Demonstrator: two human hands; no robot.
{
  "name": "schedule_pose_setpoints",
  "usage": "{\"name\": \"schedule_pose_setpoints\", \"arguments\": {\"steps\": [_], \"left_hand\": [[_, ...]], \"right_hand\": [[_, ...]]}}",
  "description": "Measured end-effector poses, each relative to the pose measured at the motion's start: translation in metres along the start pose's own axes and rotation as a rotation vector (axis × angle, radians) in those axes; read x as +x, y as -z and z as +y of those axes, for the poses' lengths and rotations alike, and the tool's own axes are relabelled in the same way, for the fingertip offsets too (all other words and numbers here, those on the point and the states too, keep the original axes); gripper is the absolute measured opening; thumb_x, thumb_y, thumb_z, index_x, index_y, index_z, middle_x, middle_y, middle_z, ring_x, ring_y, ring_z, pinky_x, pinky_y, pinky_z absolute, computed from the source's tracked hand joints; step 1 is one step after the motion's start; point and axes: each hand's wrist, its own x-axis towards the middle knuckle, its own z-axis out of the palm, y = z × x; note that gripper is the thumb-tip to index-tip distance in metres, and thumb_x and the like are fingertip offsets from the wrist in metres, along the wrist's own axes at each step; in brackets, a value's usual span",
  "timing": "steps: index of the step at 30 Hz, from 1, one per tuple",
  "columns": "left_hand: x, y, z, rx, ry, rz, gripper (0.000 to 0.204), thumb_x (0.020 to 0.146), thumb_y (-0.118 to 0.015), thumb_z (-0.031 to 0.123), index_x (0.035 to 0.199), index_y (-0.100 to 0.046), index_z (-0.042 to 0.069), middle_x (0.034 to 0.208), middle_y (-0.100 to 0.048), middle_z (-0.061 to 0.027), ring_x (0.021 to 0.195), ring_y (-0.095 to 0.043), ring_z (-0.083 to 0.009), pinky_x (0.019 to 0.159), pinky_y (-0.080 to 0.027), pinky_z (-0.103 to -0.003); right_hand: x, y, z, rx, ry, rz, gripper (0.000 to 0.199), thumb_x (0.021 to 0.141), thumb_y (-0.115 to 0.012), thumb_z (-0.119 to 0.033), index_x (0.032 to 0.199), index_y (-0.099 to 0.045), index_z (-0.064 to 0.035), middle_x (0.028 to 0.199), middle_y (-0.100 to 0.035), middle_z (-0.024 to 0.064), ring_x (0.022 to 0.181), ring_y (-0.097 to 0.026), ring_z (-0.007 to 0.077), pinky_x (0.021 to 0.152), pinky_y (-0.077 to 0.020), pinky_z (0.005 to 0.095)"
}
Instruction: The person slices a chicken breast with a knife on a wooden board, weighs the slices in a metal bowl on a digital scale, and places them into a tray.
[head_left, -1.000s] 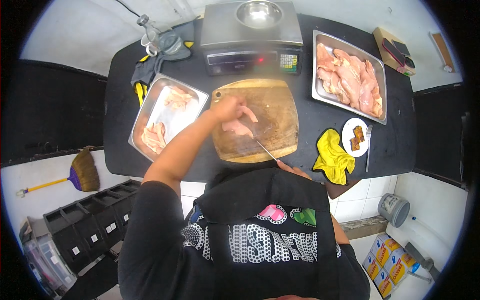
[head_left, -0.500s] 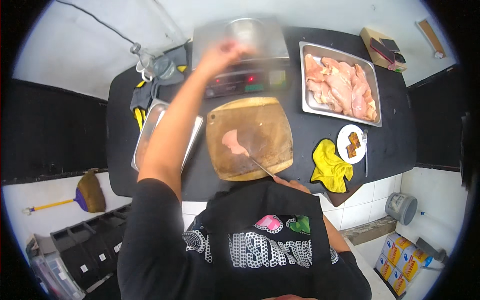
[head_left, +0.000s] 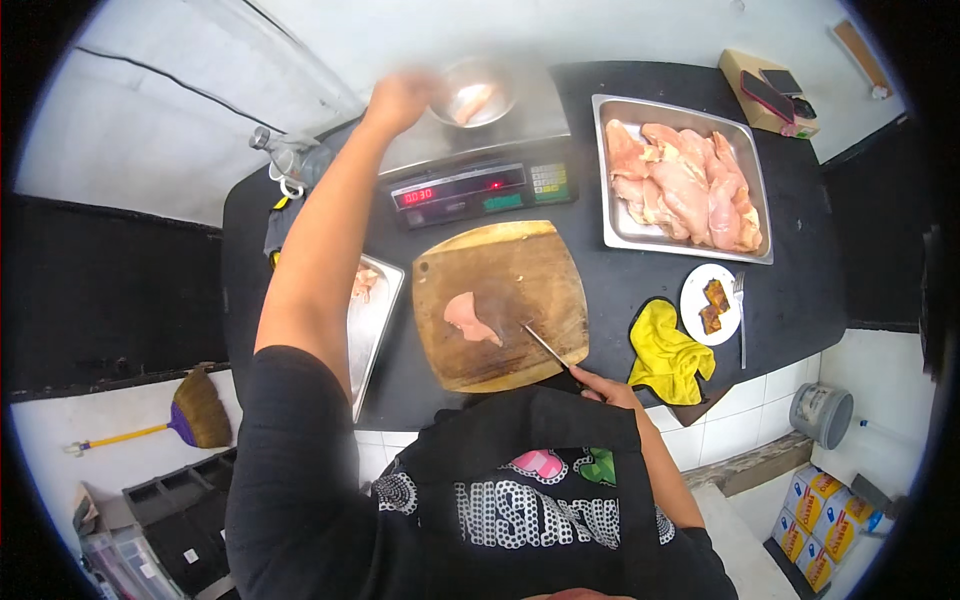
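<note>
My left hand [head_left: 403, 100] is beside the left rim of a small round bowl [head_left: 447, 112], its fingers too blurred to read. In that bowl lies a strip of raw chicken [head_left: 473, 104]. The bowl stands on the metal platform of a digital scale [head_left: 545, 120] with a lit red display. At the near edge of a wooden cutting board [head_left: 470, 240], my right hand [head_left: 605, 388] grips a knife [head_left: 545, 346], its blade pointing over the board. Another raw chicken piece [head_left: 468, 318] lies on the board, apart from the blade.
To the right, a deep metal tray [head_left: 618, 234] holds several chicken breasts. A second metal tray [head_left: 372, 330] is partly under my left arm. A yellow cloth [head_left: 668, 355], a white plate [head_left: 690, 300] with browned food, a fork [head_left: 741, 320] and a box with phones [head_left: 735, 75] lie rightward.
My left hand has drawn left from above the bowl, where a chicken strip now shows. The knife tip has moved off the chicken piece on the board, to the right.
</note>
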Motion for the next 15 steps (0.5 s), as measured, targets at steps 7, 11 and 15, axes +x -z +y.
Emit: {"name": "schedule_pose_setpoints", "arguments": {"steps": [7,11,15], "left_hand": [[0.034,-0.022,0.005,0.416,-0.043,-0.171,0.026,0.075,-0.068,0.019,0.099,-0.07,0.009,0.093,-0.071,-0.011,0.084,-0.067,-0.0243,0.078,-0.052,-0.035],[0.049,-0.038,0.003,0.582,-0.058,-0.265,0.032,0.069,-0.072,0.023,0.098,-0.07,0.01,0.093,-0.07,-0.0125,0.085,-0.067,-0.0273,0.078,-0.052,-0.037],[0.061,-0.049,0.005,0.63,-0.066,-0.328,0.038,0.065,-0.075,0.026,0.098,-0.07,0.01,0.094,-0.07,-0.0137,0.087,-0.067,-0.029,0.078,-0.052,-0.036]], "right_hand": [[0.013,-0.003,-0.002,-0.12,0.116,0.115,0.046,0.086,-0.057,-0.007,0.131,-0.054,-0.0169,0.082,-0.06,0.0188,0.077,-0.061,0.0318,0.072,-0.0478,0.0366],[0.013,0.001,-0.003,-0.125,0.094,0.109,0.046,0.086,-0.057,-0.007,0.131,-0.054,-0.0169,0.081,-0.06,0.0184,0.077,-0.061,0.0316,0.072,-0.0475,0.0368],[0.012,0.006,-0.008,-0.069,0.067,0.098,0.045,0.087,-0.056,-0.008,0.131,-0.054,-0.017,0.081,-0.06,0.0175,0.075,-0.06,0.0309,0.072,-0.0474,0.0361]]}}
